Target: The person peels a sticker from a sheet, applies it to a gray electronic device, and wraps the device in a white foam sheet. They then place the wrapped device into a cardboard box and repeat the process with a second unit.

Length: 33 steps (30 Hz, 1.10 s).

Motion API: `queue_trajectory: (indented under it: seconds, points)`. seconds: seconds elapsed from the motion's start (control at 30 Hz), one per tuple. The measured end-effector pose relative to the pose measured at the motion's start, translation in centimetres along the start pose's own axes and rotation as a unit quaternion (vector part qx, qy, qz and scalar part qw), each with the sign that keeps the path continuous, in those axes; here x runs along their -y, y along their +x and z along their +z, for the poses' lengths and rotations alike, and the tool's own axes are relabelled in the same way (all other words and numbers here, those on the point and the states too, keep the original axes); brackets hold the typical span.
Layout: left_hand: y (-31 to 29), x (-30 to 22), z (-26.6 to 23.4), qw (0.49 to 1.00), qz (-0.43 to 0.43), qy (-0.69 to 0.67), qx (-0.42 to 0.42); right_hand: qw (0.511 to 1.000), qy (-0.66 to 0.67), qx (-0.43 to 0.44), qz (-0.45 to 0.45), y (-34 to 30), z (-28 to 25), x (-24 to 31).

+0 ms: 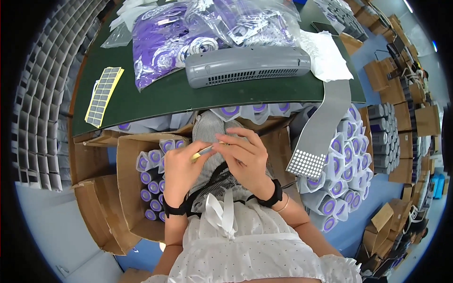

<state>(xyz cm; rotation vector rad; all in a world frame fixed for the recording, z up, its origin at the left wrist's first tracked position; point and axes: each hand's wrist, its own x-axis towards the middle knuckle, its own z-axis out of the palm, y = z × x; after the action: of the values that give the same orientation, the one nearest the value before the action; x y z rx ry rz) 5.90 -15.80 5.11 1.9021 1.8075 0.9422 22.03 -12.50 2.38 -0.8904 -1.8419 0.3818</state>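
Above my lap, my left hand point(181, 165) pinches a small strip of grey stickers point(204, 152) with a yellow edge between thumb and fingers. My right hand point(247, 158) meets it from the other side, its fingertips closed at the strip's right end and its outer fingers curved loosely. The fingers cover part of the strip. On the dark green table lies a sheet of grey stickers point(104, 96) with a similar yellow border, to the left and farther away than my hands.
A grey vented device point(247, 66) sits at the table's near edge, before bagged purple packages point(160, 40). A grey strip with white dots point(309, 158) hangs off the right. Wrapped cylinders point(337, 186) are stacked right; an open carton point(130, 184) holds several more at left.
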Motion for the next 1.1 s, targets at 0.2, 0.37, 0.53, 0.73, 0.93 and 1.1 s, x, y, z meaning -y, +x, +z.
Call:
queue_trajectory:
  seconds: [0.2, 0.37, 0.53, 0.73, 0.93, 1.1]
  points:
    - [0.1, -0.4, 0.0, 0.995, -0.057, -0.073, 0.027, 0.999, 0.000, -0.003, -0.037, -0.4, 0.2, -0.6]
    - [0.4, -0.7, 0.2, 0.989, -0.074, -0.123, 0.040, 0.999, -0.011, -0.007, -0.049, -1.0, 0.2, -0.8]
    - [0.7, -0.4, 0.3, 0.993, -0.053, -0.095, -0.035, 1.000, 0.026, 0.005, -0.010, -0.6, -0.2, 0.1]
    - [3.6, 2.7, -5.0, 0.958, 0.030, 0.079, -0.274, 0.988, 0.120, 0.087, 0.033, 2.5, -3.7, -2.8]
    - [9.5, 11.4, -6.2, 0.860, 0.071, 0.332, -0.380, 0.998, 0.013, 0.044, 0.037, 9.9, -7.7, -10.4]
    - [10.6, 17.4, -2.5, 0.889, 0.029, 0.311, -0.335, 0.998, 0.005, 0.056, 0.005, 13.2, -8.0, -12.4]
